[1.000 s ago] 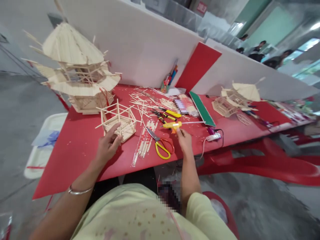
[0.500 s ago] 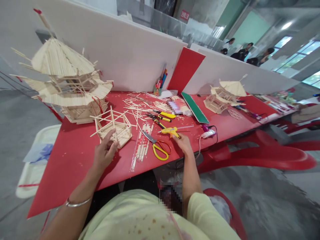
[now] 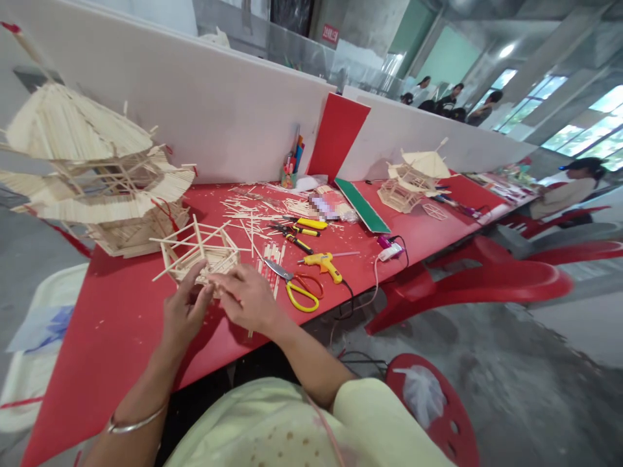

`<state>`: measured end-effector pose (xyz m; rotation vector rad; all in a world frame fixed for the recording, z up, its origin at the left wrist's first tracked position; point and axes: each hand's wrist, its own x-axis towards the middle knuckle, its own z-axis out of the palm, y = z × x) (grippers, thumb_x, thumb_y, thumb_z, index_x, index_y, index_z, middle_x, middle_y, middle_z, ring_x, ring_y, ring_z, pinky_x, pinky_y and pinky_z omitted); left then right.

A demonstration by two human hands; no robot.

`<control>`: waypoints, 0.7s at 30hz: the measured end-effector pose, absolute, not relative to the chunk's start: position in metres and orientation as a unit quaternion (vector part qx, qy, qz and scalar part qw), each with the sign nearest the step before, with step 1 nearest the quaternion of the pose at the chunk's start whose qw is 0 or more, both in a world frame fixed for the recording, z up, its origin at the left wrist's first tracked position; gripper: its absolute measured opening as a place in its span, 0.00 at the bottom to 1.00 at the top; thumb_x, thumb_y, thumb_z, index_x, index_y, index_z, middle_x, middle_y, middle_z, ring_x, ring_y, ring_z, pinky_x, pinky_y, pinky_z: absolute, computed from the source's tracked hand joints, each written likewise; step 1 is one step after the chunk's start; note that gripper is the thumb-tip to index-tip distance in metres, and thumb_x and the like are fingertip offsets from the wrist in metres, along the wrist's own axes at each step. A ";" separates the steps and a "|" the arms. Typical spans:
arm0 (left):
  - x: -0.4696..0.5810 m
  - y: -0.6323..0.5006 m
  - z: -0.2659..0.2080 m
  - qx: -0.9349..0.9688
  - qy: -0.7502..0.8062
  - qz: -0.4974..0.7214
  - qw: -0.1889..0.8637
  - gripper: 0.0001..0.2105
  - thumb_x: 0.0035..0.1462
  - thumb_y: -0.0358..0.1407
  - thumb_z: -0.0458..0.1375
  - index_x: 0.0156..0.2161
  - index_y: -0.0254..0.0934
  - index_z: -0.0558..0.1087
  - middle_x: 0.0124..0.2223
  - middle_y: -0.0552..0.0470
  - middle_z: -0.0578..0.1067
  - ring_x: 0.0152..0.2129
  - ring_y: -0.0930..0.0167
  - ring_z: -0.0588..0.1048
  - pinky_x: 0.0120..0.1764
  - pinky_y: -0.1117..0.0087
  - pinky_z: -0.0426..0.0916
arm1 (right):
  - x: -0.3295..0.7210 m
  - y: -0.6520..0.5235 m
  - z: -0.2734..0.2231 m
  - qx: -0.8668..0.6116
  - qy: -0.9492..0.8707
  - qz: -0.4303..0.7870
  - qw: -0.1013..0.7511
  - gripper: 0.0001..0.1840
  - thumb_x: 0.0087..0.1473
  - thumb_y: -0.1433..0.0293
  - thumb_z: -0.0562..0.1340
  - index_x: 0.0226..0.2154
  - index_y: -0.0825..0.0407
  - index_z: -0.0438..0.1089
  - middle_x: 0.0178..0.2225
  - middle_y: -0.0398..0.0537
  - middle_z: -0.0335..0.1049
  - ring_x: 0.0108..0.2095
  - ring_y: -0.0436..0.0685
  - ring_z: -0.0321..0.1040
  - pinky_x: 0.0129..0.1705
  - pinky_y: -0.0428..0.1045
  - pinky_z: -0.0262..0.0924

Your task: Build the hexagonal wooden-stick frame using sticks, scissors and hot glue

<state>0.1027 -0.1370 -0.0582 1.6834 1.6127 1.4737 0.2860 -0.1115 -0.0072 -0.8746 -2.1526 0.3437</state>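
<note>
A six-sided frame of thin wooden sticks (image 3: 199,240) sits on the red table in front of me. At its near side my left hand (image 3: 187,305) has its thumb and fingers curled together. My right hand (image 3: 250,298) meets it there, fingertips pinched close to the left thumb. What lies between the fingers is too small and hidden to make out. Right of the hands are scissors (image 3: 294,282) with yellow and red handles, lying over bundled sticks (image 3: 275,256). Beyond the scissors, a yellow glue gun (image 3: 324,261) rests on its side.
A large stick pagoda (image 3: 102,188) stands at the left, a smaller stick pavilion (image 3: 413,178) farther right. Pliers (image 3: 296,237), loose sticks (image 3: 243,207), a green board (image 3: 363,204) and a power strip (image 3: 390,250) lie beyond. A red stool (image 3: 433,395) is below right.
My right hand has let go of the glue gun, leaving it on the table, and has moved left to meet my left hand at the stick frame. The view has swung right.
</note>
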 end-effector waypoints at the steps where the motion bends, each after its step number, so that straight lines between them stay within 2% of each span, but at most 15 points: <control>1: 0.102 -0.136 -0.060 0.607 0.579 0.514 0.183 0.25 0.66 0.46 0.59 0.64 0.38 0.71 0.23 0.58 0.72 0.16 0.74 0.67 0.25 0.75 0.63 | 0.279 -0.112 -0.009 -0.337 -0.851 0.135 0.380 0.19 0.66 0.70 0.59 0.58 0.46 0.75 0.42 0.48 0.72 0.45 0.55 0.69 0.50 0.50 0.68; 7: 0.101 -0.136 -0.059 0.619 0.586 0.495 0.167 0.28 0.68 0.49 0.57 0.68 0.39 0.67 0.23 0.60 0.72 0.17 0.75 0.67 0.26 0.75 0.64 | 0.271 -0.108 -0.016 -0.315 -0.833 0.174 0.420 0.19 0.64 0.72 0.59 0.55 0.47 0.75 0.43 0.49 0.72 0.46 0.55 0.69 0.52 0.51 0.68; 12: 0.102 -0.136 -0.055 0.624 0.581 0.495 0.164 0.29 0.68 0.48 0.57 0.69 0.38 0.66 0.22 0.61 0.70 0.16 0.76 0.65 0.26 0.76 0.63 | 0.271 -0.108 -0.018 -0.314 -0.809 0.184 0.462 0.16 0.64 0.70 0.58 0.51 0.48 0.77 0.40 0.49 0.72 0.43 0.56 0.69 0.49 0.52 0.68; 21: 0.101 -0.136 -0.059 0.624 0.578 0.495 0.177 0.28 0.67 0.46 0.59 0.68 0.39 0.67 0.22 0.62 0.69 0.17 0.76 0.64 0.26 0.76 0.63 | 0.273 -0.098 -0.028 -0.312 -0.824 0.163 0.443 0.15 0.63 0.73 0.60 0.48 0.48 0.79 0.40 0.48 0.73 0.44 0.55 0.70 0.50 0.51 0.67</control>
